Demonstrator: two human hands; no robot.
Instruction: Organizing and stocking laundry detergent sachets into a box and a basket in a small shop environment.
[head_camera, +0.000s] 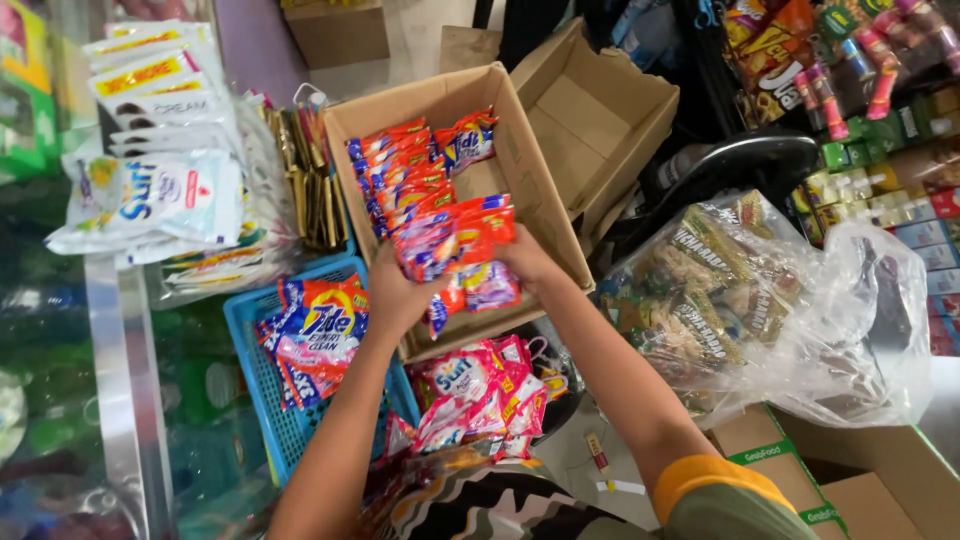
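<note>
Fingers of both hands closed on a red sachet bundle (455, 245), left hand (400, 295), right hand (525, 258), over cardboard box (530, 170)

Bright, even daylight with soft shadows; glare on the clear plastic bag (860, 330), edges slightly blurred and stretched.

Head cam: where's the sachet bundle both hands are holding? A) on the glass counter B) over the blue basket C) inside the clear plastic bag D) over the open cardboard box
D: the left hand and right hand grip the sachet bundle above the open cardboard box, which already holds a row of similar sachets.
</note>
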